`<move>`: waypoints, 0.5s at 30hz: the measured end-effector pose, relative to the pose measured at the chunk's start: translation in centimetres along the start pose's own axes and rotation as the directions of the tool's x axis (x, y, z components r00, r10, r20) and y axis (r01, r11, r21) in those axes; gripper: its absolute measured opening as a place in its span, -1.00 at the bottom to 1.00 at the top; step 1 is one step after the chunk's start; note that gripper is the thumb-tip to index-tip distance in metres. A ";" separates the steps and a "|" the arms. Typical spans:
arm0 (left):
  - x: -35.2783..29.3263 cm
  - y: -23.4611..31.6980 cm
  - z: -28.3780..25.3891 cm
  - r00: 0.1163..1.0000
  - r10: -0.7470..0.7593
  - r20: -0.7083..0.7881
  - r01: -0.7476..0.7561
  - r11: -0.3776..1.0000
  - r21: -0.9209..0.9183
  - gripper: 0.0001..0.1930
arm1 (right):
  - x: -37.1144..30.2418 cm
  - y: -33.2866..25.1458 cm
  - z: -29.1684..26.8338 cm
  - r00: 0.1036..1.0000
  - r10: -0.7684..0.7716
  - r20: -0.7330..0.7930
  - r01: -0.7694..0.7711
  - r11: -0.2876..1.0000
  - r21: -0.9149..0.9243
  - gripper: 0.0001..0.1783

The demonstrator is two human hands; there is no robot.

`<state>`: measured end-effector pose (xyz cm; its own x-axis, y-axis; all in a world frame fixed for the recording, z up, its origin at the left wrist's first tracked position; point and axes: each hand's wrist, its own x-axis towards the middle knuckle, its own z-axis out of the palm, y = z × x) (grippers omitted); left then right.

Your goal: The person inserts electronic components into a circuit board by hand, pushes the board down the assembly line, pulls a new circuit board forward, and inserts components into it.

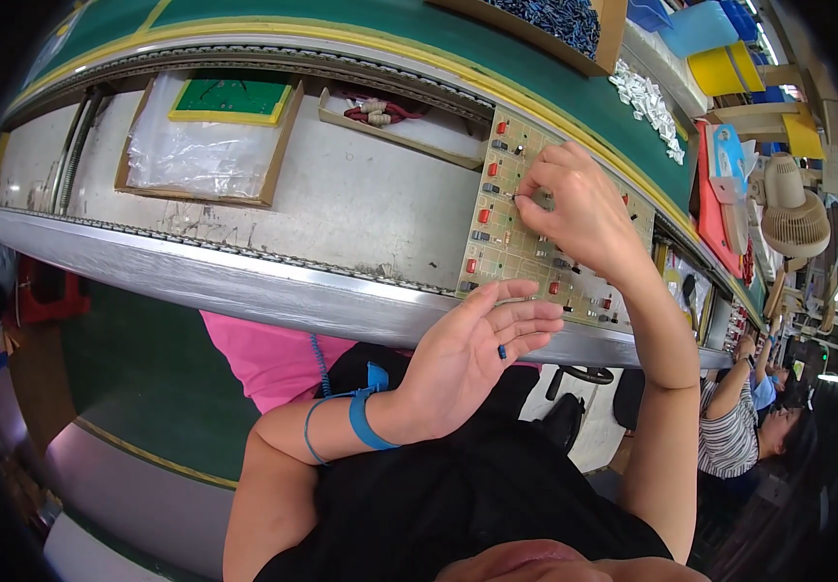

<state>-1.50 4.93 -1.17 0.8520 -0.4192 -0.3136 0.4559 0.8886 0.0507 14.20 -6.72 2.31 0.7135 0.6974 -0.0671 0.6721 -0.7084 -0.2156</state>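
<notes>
A tan circuit board (521,264) set with red, grey and black components lies across the conveyor rails in front of me. Over its middle, my right hand (574,206) has thumb and forefinger pinched on a small dark electronic component (518,199), mostly hidden by the fingertips. My left hand (467,354) is palm up at the board's near edge, its fingers stretched out. On that palm, near the base of the little finger, rests a small blue capacitor (502,351). A blue wrist strap (365,422) with a coiled cord circles my left wrist.
A carton of blue capacitors (559,24) stands beyond the conveyor, with a scatter of white parts (647,102) beside it. Left of the board are a small tray (409,126) and a box with plastic bags (196,155). A fan (795,209) and a co-worker (739,427) are at right.
</notes>
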 end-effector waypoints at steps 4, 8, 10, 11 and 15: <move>-0.1 0.0 -0.1 1.000 0.027 -0.001 -0.027 1.000 0.006 -0.58 | 0.5 -0.4 -0.5 0.997 -0.010 0.070 0.013 0.999 -0.035 -0.87; 0.1 0.2 0.0 0.999 0.052 -0.011 -0.052 0.999 -0.009 -0.58 | 0.0 -0.7 -1.2 0.993 -0.095 -0.070 0.092 0.995 -0.042 -0.85; 0.1 0.4 0.0 0.994 0.110 -0.006 -0.110 0.994 0.002 -0.57 | -1.4 -1.6 -1.8 0.985 -0.150 -0.088 0.154 0.987 0.047 -0.83; 0.0 0.6 0.0 0.992 0.129 -0.012 -0.129 0.992 0.004 -0.56 | -2.3 -2.2 -2.0 0.971 -0.209 -0.114 0.223 0.966 0.131 -0.80; -0.2 0.8 -0.2 0.987 0.161 -0.015 -0.161 0.987 -0.025 -0.58 | -5.3 -4.9 -2.3 0.922 -0.379 -0.080 0.384 0.868 0.314 -0.79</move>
<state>-1.33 5.79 -1.27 0.9102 -0.2681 -0.3158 0.3061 0.9489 0.0764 7.54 -7.17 5.98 0.4187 0.9028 0.0979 0.7954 -0.3126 -0.5192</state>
